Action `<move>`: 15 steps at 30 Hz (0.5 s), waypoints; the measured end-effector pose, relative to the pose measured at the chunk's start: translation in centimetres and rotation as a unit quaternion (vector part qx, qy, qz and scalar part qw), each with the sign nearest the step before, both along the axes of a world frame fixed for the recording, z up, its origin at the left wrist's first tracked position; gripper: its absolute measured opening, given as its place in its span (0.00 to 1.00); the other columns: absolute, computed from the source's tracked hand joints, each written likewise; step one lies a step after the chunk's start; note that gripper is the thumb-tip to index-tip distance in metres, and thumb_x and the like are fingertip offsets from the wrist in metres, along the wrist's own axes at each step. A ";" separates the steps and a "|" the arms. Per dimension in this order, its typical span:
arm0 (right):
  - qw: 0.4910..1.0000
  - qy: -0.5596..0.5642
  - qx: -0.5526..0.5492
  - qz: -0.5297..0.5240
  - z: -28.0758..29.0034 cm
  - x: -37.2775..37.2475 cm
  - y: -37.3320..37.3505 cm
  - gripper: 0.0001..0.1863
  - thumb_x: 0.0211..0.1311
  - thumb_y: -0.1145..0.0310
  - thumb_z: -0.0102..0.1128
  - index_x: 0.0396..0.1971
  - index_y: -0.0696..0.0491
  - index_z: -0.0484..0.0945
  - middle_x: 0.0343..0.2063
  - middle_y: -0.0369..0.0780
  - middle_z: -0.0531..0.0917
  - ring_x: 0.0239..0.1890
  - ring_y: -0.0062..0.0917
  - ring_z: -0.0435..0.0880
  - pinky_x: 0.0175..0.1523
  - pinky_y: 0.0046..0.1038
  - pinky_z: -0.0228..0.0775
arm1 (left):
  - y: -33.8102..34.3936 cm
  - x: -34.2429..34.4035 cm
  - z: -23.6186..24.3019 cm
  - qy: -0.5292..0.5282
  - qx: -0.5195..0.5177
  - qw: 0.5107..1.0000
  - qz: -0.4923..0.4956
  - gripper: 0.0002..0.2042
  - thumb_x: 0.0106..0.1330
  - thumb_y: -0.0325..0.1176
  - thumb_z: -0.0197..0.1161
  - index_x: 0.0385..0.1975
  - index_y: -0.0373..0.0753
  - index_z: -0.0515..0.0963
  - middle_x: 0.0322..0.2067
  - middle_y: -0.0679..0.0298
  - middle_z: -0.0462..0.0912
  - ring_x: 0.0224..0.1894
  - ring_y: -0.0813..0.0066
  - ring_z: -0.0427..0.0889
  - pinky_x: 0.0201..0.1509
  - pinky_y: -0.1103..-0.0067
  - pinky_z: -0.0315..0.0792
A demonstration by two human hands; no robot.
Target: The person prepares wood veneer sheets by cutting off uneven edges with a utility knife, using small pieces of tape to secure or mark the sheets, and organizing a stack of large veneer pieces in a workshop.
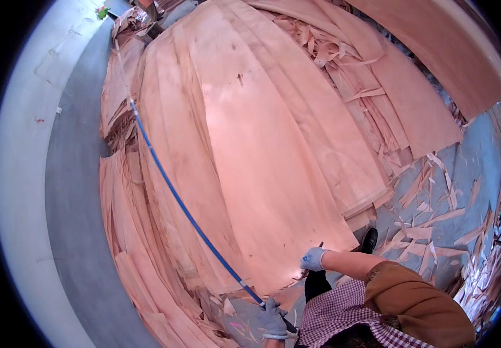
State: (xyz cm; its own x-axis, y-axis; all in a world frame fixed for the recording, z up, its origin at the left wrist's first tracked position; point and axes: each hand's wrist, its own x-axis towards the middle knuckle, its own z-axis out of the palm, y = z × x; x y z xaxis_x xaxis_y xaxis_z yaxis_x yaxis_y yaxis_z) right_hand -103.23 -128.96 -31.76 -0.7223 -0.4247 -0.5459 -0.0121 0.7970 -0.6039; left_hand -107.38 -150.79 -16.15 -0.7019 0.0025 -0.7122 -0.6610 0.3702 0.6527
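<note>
My left hand, in a grey glove, is closed around the near, dark end of a long blue pole. The pole slants away to the far left over the sheets, turning whitish toward its far tip. My right hand, in a pale glove, makes a fist at the near edge of a wide wood veneer sheet. A short dark stick-like end pokes out above this fist; what it belongs to, I cannot make out. The veneer sheet lies lengthwise on top of a broad pile.
More veneer sheets are stacked on the right, with crumpled strips between them. Narrow strips line the pile's left side. Broken scraps litter the grey floor at the right. My dark shoe stands close to the pile.
</note>
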 end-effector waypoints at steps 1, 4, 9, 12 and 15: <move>1.000 0.001 -0.003 -0.010 -0.5 0.8 0.1 0.10 0.51 0.69 0.56 0.34 0.47 0.79 0.37 0.41 0.81 0.42 0.36 0.81 0.42 0.36 0.73 | 0.4 0.0 -0.3 -0.008 0.006 1.000 -0.006 0.13 0.63 0.42 0.57 0.28 0.39 0.67 0.20 0.66 0.69 0.14 0.83 0.66 0.17 0.82 0.69; 0.995 -0.037 -0.041 -0.088 0.0 3.4 0.2 0.15 0.51 0.67 0.55 0.42 0.46 0.77 0.41 0.43 0.80 0.44 0.37 0.80 0.45 0.36 0.73 | 0.4 0.4 -0.8 -0.031 0.026 0.999 -0.008 0.12 0.64 0.41 0.57 0.29 0.40 0.66 0.20 0.66 0.69 0.14 0.83 0.65 0.17 0.82 0.69; 0.924 -0.147 -0.067 -0.348 0.5 11.2 2.6 0.21 0.53 0.63 0.52 0.49 0.44 0.74 0.42 0.47 0.80 0.42 0.41 0.80 0.47 0.36 0.72 | 3.1 0.1 0.5 -0.059 0.008 0.998 -0.035 0.10 0.65 0.39 0.56 0.29 0.41 0.66 0.20 0.68 0.69 0.15 0.84 0.66 0.17 0.83 0.68; 0.861 -0.118 -0.062 -0.491 0.8 18.8 4.3 0.18 0.53 0.59 0.52 0.43 0.48 0.77 0.34 0.50 0.81 0.37 0.44 0.80 0.42 0.38 0.71 | 4.1 0.7 -0.4 -0.024 0.024 0.997 -0.070 0.10 0.64 0.38 0.56 0.24 0.40 0.68 0.15 0.70 0.66 0.11 0.82 0.63 0.15 0.83 0.66; 0.794 -0.154 -0.064 -0.585 2.2 26.3 6.5 0.14 0.52 0.60 0.53 0.34 0.51 0.77 0.29 0.50 0.80 0.33 0.45 0.80 0.38 0.39 0.69 | 7.6 2.2 1.8 0.007 0.012 0.996 -0.088 0.10 0.64 0.37 0.55 0.25 0.39 0.69 0.15 0.69 0.68 0.11 0.82 0.64 0.13 0.83 0.66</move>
